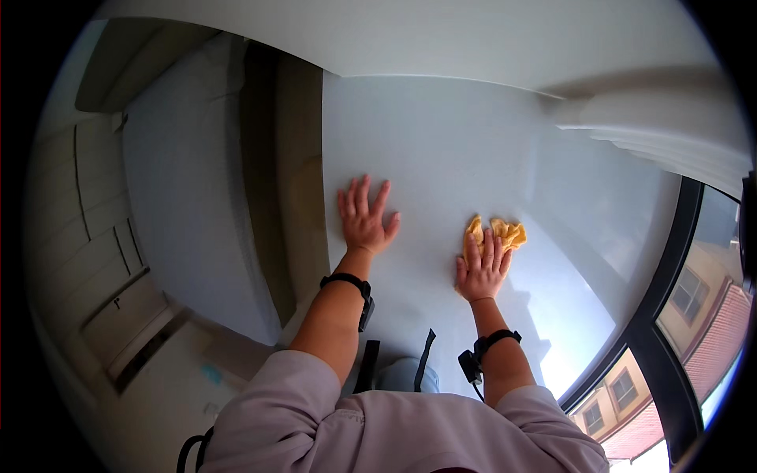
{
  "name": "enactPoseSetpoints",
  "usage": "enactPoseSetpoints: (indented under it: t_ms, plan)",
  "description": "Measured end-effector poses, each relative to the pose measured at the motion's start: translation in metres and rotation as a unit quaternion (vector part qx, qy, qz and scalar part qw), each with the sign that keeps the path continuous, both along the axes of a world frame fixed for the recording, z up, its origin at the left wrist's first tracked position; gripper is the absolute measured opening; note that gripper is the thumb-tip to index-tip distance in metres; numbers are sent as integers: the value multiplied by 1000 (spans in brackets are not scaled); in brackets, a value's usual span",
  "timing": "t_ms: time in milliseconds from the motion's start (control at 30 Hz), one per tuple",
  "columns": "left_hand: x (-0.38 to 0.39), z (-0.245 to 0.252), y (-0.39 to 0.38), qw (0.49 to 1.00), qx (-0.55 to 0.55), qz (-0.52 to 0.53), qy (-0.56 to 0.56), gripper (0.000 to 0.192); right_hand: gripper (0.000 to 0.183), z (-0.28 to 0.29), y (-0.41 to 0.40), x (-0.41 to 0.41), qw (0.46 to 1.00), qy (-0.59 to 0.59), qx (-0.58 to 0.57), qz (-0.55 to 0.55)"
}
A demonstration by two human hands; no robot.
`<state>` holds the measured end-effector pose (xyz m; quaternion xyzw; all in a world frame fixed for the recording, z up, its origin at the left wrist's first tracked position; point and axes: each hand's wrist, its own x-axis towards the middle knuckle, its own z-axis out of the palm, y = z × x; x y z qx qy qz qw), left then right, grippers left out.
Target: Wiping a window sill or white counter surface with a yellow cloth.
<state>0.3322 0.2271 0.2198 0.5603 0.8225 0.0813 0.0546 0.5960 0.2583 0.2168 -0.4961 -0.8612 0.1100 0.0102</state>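
Observation:
My right hand [484, 275] presses a crumpled yellow cloth [510, 234] flat against a smooth pale ledge [426, 136] beside the window. Parts of the cloth bunch up beyond and between the fingers; what lies under the palm is hidden. To the left, my left hand [364, 223] rests palm down on the same ledge, near its left edge, with fingers spread and nothing held. Each forearm wears a black strap with a small device, the left strap [346, 279] and the right strap [498, 338].
A black-framed window [647, 331] borders the ledge on the right, with sunlight falling across the surface. Beyond the ledge rises a pale wall [414, 35], and gathered white material [656, 112] hangs at upper right. A bed-like pale surface [183, 189] and cabinets [94, 189] stand left.

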Motion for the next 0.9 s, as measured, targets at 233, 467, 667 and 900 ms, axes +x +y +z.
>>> enactPoseSetpoints:
  t_ms: [233,467,667,900]
  plan:
    - [2,1,3,1000,21,-8,-10,62,53,-4,-2,4,1000,2,18,1]
    - [-2,3,3,999,17,-24,-12,63,52,-2,-3,0,1000,16,18,-7]
    - [-1,-5,4,999,0,-45,2,64,50,1,-2,2,1000,1,-3,-28]
    - [-24,-19,20,996,-14,-78,27,65,47,3,-20,-21,989,4,-47,-137]
